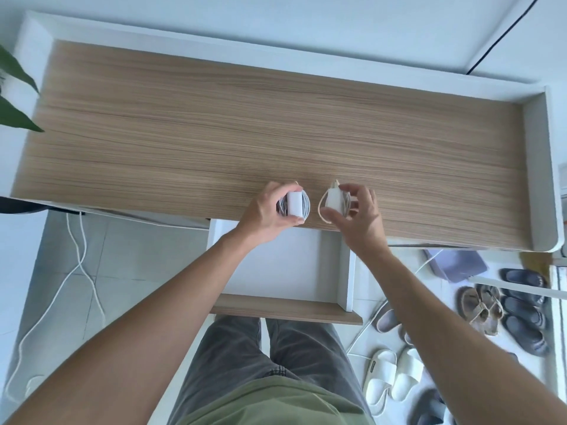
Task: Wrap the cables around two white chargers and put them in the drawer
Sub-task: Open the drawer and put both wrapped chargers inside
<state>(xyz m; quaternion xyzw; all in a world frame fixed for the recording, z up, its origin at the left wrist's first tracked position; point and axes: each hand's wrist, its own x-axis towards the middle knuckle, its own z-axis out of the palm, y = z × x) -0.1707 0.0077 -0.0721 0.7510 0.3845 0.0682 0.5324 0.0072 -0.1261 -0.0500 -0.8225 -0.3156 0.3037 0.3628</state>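
Observation:
Two white chargers rest near the front edge of the wooden desk (245,124). The left charger (294,204) has its grey cable coiled around it, and my left hand (267,213) grips it between thumb and fingers. The right charger (333,200) also has cable wound around it, with a loose loop sticking out on its left side. My right hand (360,217) closes around it from the right, thumb below and fingers above. Just below both hands, the white drawer (345,271) stands pulled out, and its inside shows nothing in it.
The desk has a raised white rim (537,167) at the back and right. Plant leaves (15,96) lean in at the far left. A white cable (82,265) trails on the floor on the left. Several slippers and sandals (491,317) lie on the floor at the right.

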